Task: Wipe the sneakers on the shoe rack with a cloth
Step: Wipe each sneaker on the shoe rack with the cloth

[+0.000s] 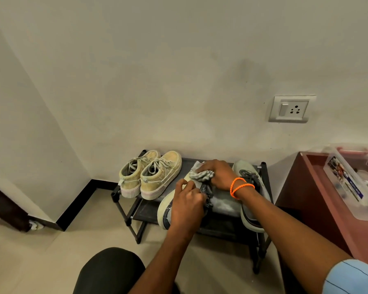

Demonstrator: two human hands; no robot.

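Sneakers sit in two pairs on the top shelf of a low black shoe rack [263, 166] against the wall. The tan pair [151, 174] stands side by side at the left end, heels toward the camera, with neither hand on it. The grey pair is at the right end: one grey sneaker [250, 200] lies along the right edge, partly under the right forearm, and the other, the nearer grey sneaker [165, 211], is tilted up off the shelf and is the one in work.

The hands are close together but doing different jobs. The left hand [187, 209] is curled around the nearer grey sneaker at its laces and upper, steadying it. The right hand [217, 174], with orange bands at the wrist, is closed over a bunched grey-and-white cloth [201, 174] and presses it onto the toe end of that same shoe.

As for progress, the wiping looks to be in its middle. One grey sneaker is being rubbed at the front; whether its sides and heel are done cannot be told from here. Its mate at the right edge looks dull and is not being touched. The tan pair shows greyish, scuffed soles and uppers, so I judge it has probably not been wiped, though that is not certain. At least the rest of this shoe and likely the three others remain.

A red-brown counter [302, 187] at the far right carries a clear plastic box [348, 187], apart from the work.
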